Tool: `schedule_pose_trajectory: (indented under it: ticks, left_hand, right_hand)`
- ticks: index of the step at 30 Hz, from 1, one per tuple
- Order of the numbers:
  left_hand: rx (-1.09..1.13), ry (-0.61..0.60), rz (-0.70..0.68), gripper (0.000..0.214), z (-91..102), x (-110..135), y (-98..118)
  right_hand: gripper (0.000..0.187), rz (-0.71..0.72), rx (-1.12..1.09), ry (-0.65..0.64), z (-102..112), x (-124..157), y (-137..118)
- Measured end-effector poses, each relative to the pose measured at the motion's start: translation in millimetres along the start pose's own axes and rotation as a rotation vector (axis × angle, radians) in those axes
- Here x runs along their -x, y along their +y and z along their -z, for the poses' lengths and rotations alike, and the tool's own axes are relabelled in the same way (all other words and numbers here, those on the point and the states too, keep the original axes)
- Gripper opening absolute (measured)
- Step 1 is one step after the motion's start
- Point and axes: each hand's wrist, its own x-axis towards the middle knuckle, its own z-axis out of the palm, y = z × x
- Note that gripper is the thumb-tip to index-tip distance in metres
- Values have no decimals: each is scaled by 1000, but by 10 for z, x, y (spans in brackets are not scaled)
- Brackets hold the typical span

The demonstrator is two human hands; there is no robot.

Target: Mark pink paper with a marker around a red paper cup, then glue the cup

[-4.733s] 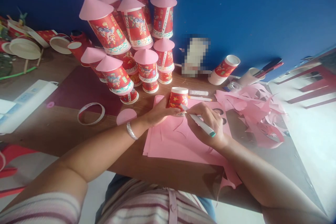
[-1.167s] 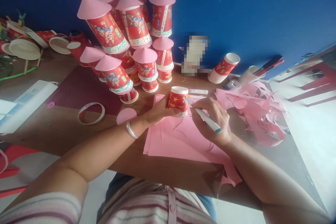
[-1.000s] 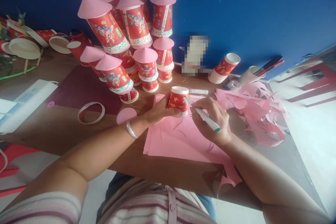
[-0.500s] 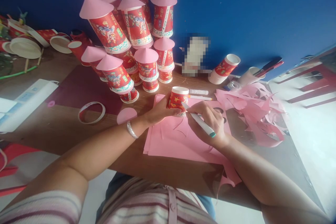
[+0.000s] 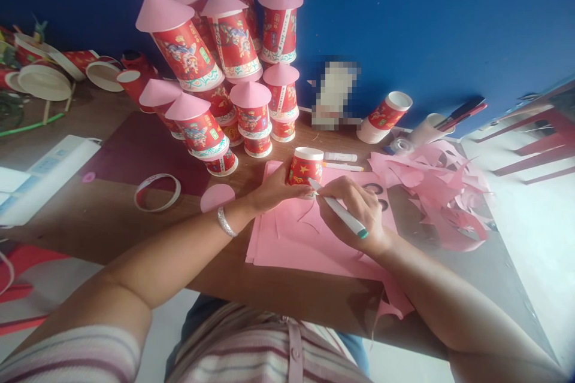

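Observation:
A red paper cup (image 5: 306,167) with a yellow star stands upside down on a stack of pink paper sheets (image 5: 300,239). My left hand (image 5: 272,191) is closed around the cup's left side and holds it down on the paper. My right hand (image 5: 354,209) grips a white marker with a green end (image 5: 340,216). The marker's tip rests at the cup's base, on its near right side. Curved pen lines show on the pink sheet just below the cup.
A pile of red cups with pink paper cone tops (image 5: 224,66) stands behind, by the blue wall. Pink paper scraps (image 5: 435,191) lie to the right, a pink paper disc (image 5: 217,196) and a cut cup ring (image 5: 157,192) to the left. Two markers (image 5: 340,157) lie behind the cup.
My right hand has swung the marker tip from the cup's far right side round to its near side along the base. My left hand and the cup have stayed put.

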Motion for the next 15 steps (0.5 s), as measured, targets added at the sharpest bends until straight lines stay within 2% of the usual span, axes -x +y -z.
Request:
schedule_pose_trajectory:
  ticks: [7,15]
  left_hand:
    - [12,-38,-18,63,-8,0,21]
    - [-15,-44,-51,57,-63,-3,72]
  right_hand:
    - [18,8,73,41,79,-85,4]
    - [20,-20,92,85,64,-91,47]
